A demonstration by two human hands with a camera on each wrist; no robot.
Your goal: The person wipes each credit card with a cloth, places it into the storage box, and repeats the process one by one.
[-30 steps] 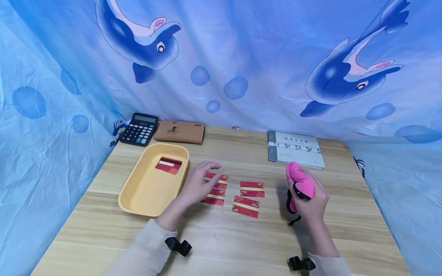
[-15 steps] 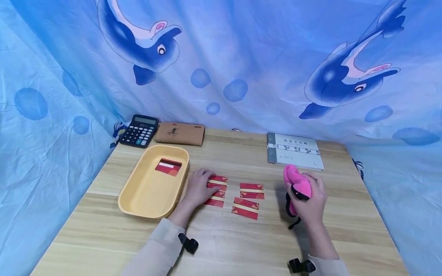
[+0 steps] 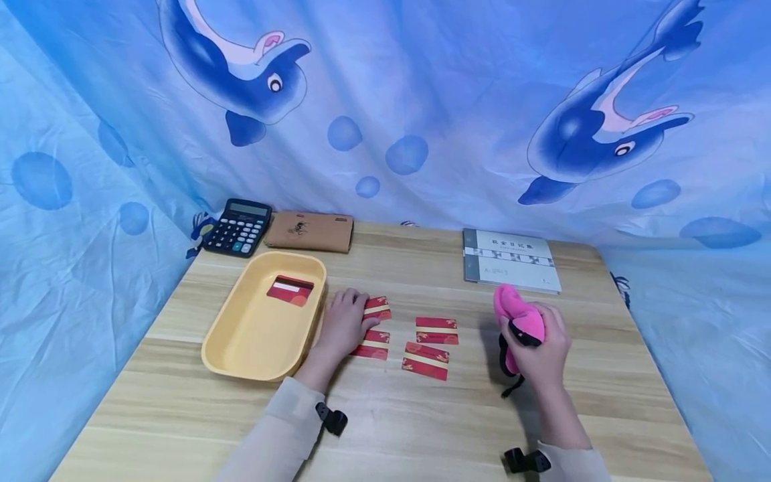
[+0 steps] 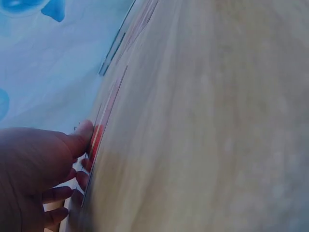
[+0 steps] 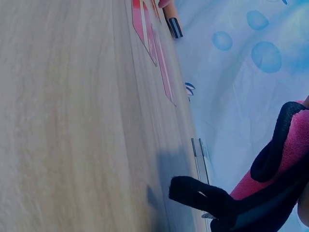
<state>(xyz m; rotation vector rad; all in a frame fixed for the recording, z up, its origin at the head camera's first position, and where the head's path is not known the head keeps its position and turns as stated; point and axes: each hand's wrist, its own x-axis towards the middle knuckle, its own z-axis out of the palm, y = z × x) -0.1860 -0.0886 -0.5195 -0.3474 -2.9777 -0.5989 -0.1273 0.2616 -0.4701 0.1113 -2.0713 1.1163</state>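
Note:
My left hand [image 3: 342, 323] pinches a red card with a gold stripe [image 3: 378, 308] just above the tabletop, thumb at its near side and fingers at the far side. The hand covers the card's left part. Another red card [image 3: 371, 345] lies just in front of it, partly under the hand. To the right lie two more striped cards, one farther back [image 3: 436, 331] and one nearer [image 3: 425, 361]. My right hand [image 3: 545, 345] grips a folded pink fuzzy cloth item with black trim [image 3: 519, 314]. Its black strap loop [image 5: 198, 193] hangs out in the right wrist view.
A yellow tray [image 3: 219, 335] left of the hand holds a red card with a dark stripe [image 3: 290, 290]. Behind stand a calculator [image 3: 237, 227] and a brown wallet [image 3: 310, 232]. A grey-white notebook [image 3: 512, 261] lies at the back right. A blue curtain hangs behind.
My left hand has come down onto the far left card, which has now turned slightly and shifted away from the card in front. The right hand stays nearly in place with the pink item.

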